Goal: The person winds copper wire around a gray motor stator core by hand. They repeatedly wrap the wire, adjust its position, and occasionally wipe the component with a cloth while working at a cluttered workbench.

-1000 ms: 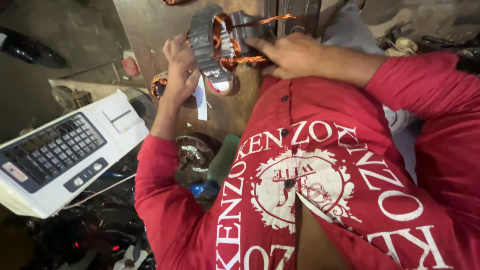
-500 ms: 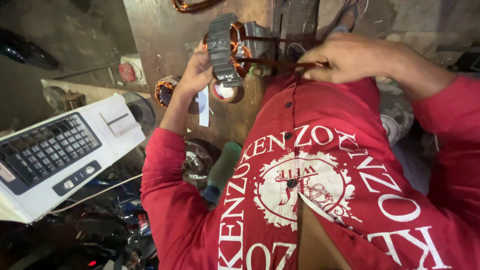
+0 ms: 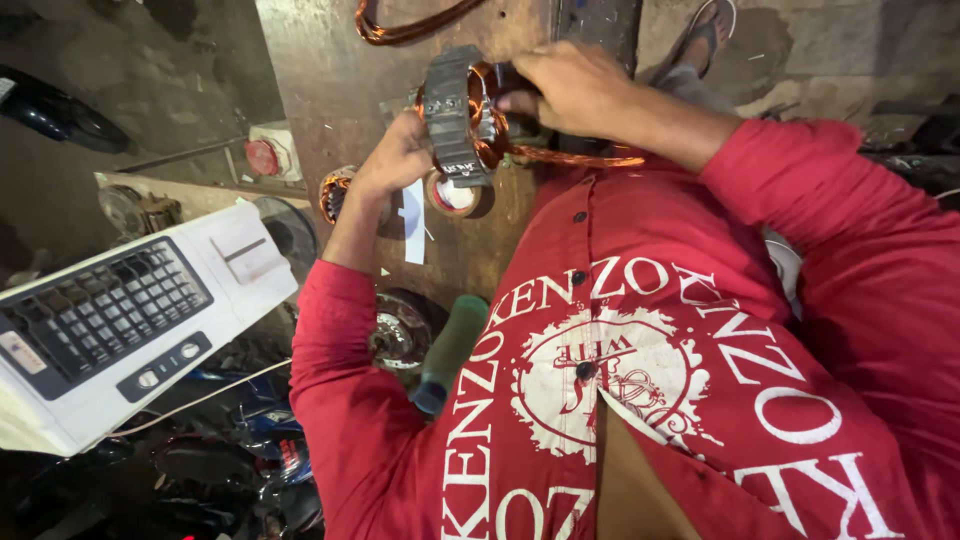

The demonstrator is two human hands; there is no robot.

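— What's in the hands, up at top centre of the frame?

— A motor stator (image 3: pixel 455 115), a dark ring of laminated steel with copper winding inside. The left hand (image 3: pixel 400 158) cups it from the lower left, fingers closed on its outer rim. The right hand (image 3: pixel 570 88) comes in from the right, fingertips pinched narrow at the copper coil on the stator's open face; whether they grip a strand or only press it, I cannot tell.

— And below it?

— The brown workbench (image 3: pixel 320 70). A roll of tape (image 3: pixel 452 193) sits just under the stator, a white paper strip (image 3: pixel 412 220) beside it, a second small wound coil (image 3: pixel 335 190) near the left wrist. A loose copper wire loop (image 3: pixel 400 22) lies at the top edge.

— How would one do this well?

— My judgement: keep the stator braced steady with the left hand, work the wire gently so the enamel isn't scraped on the slot edges.

— The arms?

— Both red sleeves reach forward, left elbow bent low, right forearm angled across from the right. A white fan housing (image 3: pixel 120 330) fills the lower left.
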